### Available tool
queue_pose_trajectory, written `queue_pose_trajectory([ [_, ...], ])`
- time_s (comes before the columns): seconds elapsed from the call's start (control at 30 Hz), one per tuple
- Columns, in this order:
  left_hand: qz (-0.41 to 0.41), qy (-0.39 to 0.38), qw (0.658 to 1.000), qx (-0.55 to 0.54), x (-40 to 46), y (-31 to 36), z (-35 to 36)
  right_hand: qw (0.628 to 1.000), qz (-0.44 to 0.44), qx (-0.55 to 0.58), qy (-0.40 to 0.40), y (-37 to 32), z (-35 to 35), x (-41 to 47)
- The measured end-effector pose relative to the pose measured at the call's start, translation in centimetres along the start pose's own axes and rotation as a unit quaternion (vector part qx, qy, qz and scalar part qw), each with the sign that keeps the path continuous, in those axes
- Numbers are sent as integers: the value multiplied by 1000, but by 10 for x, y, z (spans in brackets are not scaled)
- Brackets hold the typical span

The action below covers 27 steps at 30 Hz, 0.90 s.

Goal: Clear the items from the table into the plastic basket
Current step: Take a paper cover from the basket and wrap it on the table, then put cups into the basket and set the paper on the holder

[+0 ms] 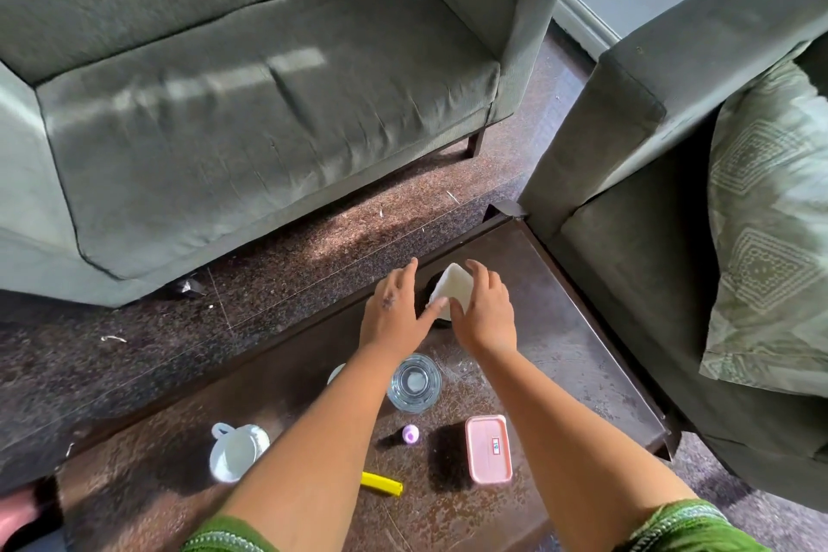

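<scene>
A white wedge-shaped item sits on a dark round base near the far edge of the dark wooden table. My left hand lies beside it on the left with straight fingers, its thumb touching the item's lower corner. My right hand curls round the item's right side, thumb below and forefinger at the top. Nearer me stand a clear glass, a white mug, a small purple-capped bottle, a pink lidded box and a yellow stick. No basket shows.
A grey sofa stands beyond the table across a strip of dark floor. A second sofa with a patterned cushion presses against the table's right edge. A white round thing is partly hidden by my left forearm.
</scene>
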<state>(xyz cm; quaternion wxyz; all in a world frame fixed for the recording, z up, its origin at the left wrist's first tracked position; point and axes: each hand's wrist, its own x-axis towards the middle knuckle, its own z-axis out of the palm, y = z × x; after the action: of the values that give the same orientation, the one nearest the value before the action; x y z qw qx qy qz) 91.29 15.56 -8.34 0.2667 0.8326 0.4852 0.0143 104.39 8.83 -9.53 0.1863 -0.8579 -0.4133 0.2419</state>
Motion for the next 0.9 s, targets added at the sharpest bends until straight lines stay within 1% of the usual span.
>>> queue_pose_trajectory([
  [0.07,-23,-7,999,22,-12,-6,-6,1000,27,-5,-14,-6,-1,-6],
  [0.13,-54,-15,998,28,-29,-13,-13,999,43,-15,12,-15,-3,-16],
  [0.2,-72,-12,997,37,-46,-21,-23,998,30,-25,40,-28,-4,-29],
  [0.3,-94,7,994,48,-73,-33,-40,998,-14,-49,37,-50,-2,-52],
  [0.4,-142,34,989,33,-101,-45,-59,995,-65,-76,11,-75,5,-75],
  [0.47,-160,49,986,21,-126,-53,-69,993,-93,-74,-10,-89,14,-92],
  [0.57,-186,66,980,6,-169,-71,-80,989,-122,-83,-21,-108,26,-120],
  [0.73,-280,79,956,-34,-241,-107,-88,978,-167,-103,-73,-136,45,-164],
  [0.8,-310,76,946,-61,-268,-124,-90,973,-187,-94,-95,-146,56,-182],
  [0.9,-329,115,935,-64,-308,-154,-87,963,-214,-64,-149,-159,75,-208],
])
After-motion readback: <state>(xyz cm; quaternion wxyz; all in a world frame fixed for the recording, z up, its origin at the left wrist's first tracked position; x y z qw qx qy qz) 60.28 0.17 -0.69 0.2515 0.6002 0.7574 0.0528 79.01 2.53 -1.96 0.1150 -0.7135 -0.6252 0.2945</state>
